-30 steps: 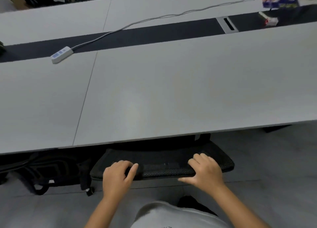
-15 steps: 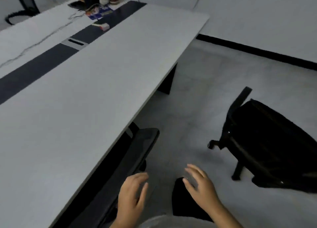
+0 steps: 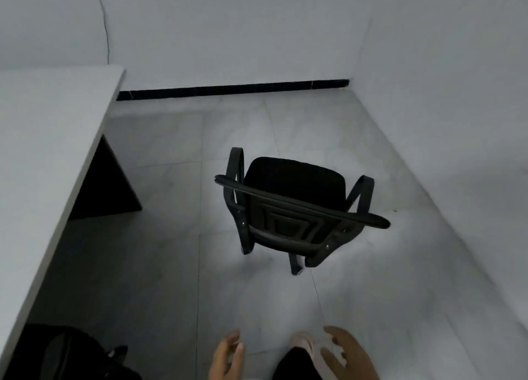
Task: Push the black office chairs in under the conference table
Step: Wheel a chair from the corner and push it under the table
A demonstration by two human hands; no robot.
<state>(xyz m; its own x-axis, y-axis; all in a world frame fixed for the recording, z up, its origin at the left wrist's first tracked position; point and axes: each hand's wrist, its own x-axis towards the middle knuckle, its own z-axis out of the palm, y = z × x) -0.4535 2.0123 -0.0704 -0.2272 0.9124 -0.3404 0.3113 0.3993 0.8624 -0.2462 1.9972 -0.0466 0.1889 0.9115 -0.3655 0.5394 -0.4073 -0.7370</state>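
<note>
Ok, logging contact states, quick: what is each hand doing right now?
Left hand: open, fingers relaxed, holding nothing.
Right hand: open, fingers spread, holding nothing; the black chair is out of its reach.

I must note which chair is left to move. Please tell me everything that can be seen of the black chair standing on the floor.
The black office chair stands upright on the pale tiled floor, apart from the conference table and not under it. Its backrest faces the camera. It has a dark padded seat, a curved top rail, looped armrests and thin legs. Neither hand touches it.
</note>
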